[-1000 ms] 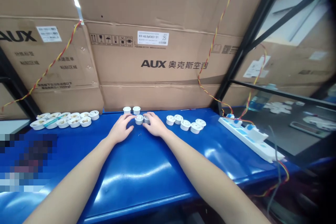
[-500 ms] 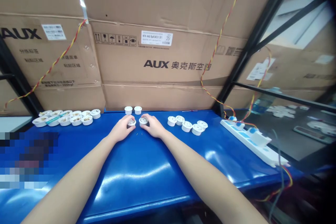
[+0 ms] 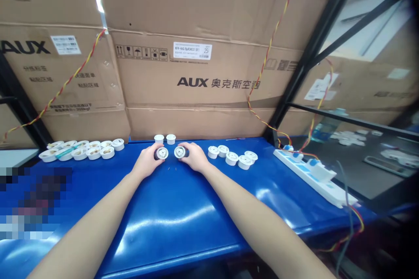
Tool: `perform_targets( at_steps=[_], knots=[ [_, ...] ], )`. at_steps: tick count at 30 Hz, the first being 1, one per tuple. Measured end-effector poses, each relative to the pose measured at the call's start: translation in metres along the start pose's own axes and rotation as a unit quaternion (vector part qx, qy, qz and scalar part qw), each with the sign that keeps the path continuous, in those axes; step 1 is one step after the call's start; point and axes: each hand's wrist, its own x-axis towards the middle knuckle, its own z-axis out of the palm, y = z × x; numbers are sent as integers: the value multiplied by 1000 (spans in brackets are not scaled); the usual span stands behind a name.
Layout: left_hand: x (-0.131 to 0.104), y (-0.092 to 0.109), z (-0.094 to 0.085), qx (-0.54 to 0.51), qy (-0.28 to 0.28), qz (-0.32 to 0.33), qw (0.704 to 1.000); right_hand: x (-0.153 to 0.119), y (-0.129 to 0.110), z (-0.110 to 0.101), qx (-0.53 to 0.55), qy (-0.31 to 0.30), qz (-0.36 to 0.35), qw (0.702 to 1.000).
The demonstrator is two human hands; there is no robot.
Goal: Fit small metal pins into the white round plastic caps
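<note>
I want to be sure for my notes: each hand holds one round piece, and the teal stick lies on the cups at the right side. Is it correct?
The side is wrong: in the head view, the teal stick lies on the cups at the left side. The left hand holds one round piece, the right hand another round piece.

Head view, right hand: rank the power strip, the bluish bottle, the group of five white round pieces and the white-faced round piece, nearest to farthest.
From the right hand:
1. White-faced round piece, in its fingers
2. Five white round pieces, just to its right
3. Power strip, farther right
4. Bluish bottle, beyond the black rack post
</note>
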Motion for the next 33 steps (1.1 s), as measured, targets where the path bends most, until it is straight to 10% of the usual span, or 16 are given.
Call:
perform_targets(
  at_steps=[8, 17, 27, 33],
  knots=[
    [7, 5, -3, 128, -21, 211, 969, 0, -20, -14, -130, -37, -159, 978],
    [7, 15, -6, 197, -63, 266, 942, -1, -22, -17, -170, -61, -157, 971],
    [1, -8, -6, 26, 57, -90, 994, -3, -3, -8, -87, -16, 124, 988],
    [1, -20, -5, 78, 100, -149, 981, -2, 2, -8, -131, -50, 179, 974]
  ],
)
